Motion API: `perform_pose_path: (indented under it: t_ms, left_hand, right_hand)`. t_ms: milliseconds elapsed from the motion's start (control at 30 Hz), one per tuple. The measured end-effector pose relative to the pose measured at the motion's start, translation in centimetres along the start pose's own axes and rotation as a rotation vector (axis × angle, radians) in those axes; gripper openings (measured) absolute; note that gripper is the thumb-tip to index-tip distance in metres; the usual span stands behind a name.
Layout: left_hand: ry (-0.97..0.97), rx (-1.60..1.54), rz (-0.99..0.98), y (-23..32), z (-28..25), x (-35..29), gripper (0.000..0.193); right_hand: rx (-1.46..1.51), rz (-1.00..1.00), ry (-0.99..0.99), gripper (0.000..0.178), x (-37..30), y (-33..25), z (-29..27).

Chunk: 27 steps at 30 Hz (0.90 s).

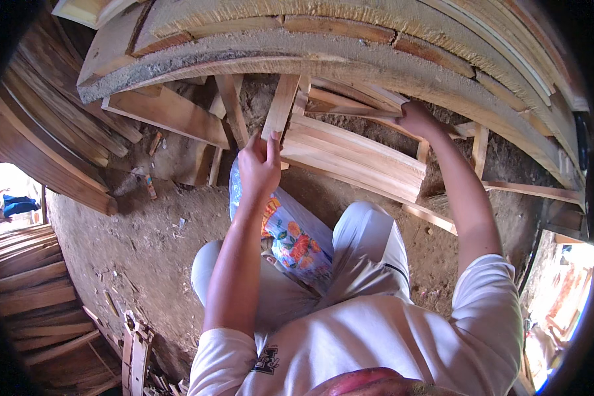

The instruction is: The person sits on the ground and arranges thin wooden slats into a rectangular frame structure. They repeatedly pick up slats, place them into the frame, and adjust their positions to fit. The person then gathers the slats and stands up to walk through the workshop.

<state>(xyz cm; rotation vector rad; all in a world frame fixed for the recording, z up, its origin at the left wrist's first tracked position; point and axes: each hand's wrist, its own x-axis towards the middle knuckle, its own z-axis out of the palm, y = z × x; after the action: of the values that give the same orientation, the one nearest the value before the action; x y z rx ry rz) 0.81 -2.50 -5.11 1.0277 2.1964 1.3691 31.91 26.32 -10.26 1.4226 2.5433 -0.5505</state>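
Note:
My left hand is closed around the lower end of a flat, pale wooden strip, which leans up toward the bench. To the right, my right hand has its fingers curled at the end of a thin wooden slat beneath the bench edge; its fingertips are partly hidden. Between the hands lies a stack of pale wooden slats, side by side, low over the dirt floor. A shiny floral-printed plastic sheet or bag lies below my left hand, between my legs.
A thick, rough wooden bench spans the far side above my hands. Another board leans under it at left. Long planks and stacked timber stand at left. Wood scraps litter the dirt floor.

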Motion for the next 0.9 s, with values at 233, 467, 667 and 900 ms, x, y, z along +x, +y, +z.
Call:
perform_pose_path:
  t_ms: [233, 467, 667, 900]
  left_hand:
    - [-0.047, 0.097, -0.062, 1.7, -1.0, -0.2, 0.047]
    - [-0.084, 0.124, -0.097, 0.0, -1.4, -0.1, 0.043]
    - [-0.031, -0.033, 0.032, 0.7, 0.3, 0.1, 0.043]
    - [-0.044, 0.052, 0.01, 0.0, -0.7, 0.1, 0.043]
  right_hand:
    - [0.007, 0.061, 0.008, 0.042, -2.7, -3.0, -3.9]
    - [0.095, 0.067, -0.261, 0.063, -0.4, -5.3, -1.8]
    - [0.22, -0.291, 0.17, 0.032, 2.9, 3.7, 12.5]
    - [0.072, -0.347, -0.007, 0.025, 2.3, 5.3, 14.3]
